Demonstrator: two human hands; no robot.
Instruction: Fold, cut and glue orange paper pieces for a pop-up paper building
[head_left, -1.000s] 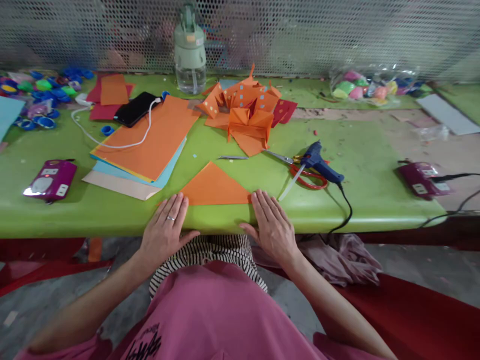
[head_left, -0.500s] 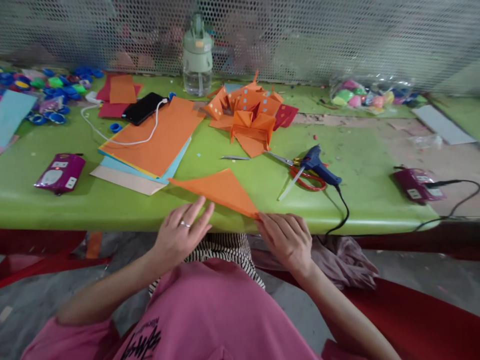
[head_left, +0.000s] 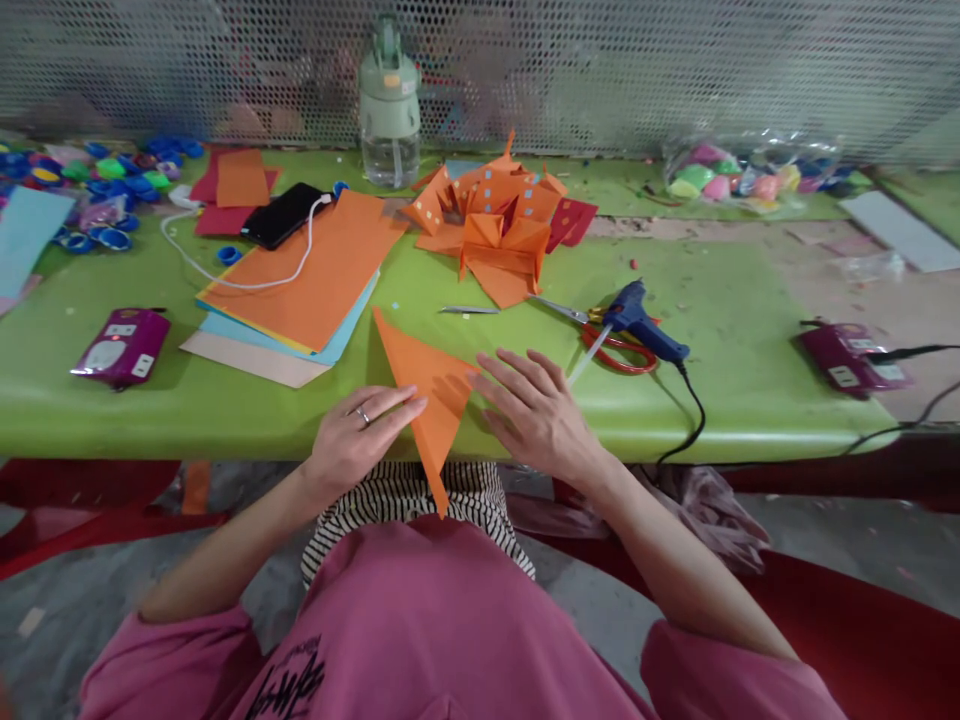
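Note:
A folded sheet of orange paper (head_left: 430,378), triangular with a narrow folded strip along its left side, lies at the table's front edge, its lower point hanging past the edge. My left hand (head_left: 360,435), with a ring on one finger, is on the paper's left edge. Its fingertips rest on top and its thumb is hidden. Beside the right corner is my right hand (head_left: 536,412), palm down with fingers spread, one fingertip at or touching that corner. Behind the paper lie tweezers (head_left: 469,310) and red-handled scissors (head_left: 626,355), partly under a blue glue gun (head_left: 637,322).
Folded orange paper pieces (head_left: 506,240) are heaped at the back centre. On the left, a phone (head_left: 285,215) with a white cable lies on stacked coloured sheets (head_left: 315,285). A water bottle (head_left: 390,120) stands behind. Purple power boxes (head_left: 121,347) sit on both sides.
The orange paper has turned, so one point now faces my body. My right hand has let go of its corner, moved up and left, and spread its fingers. My left hand has shifted slightly.

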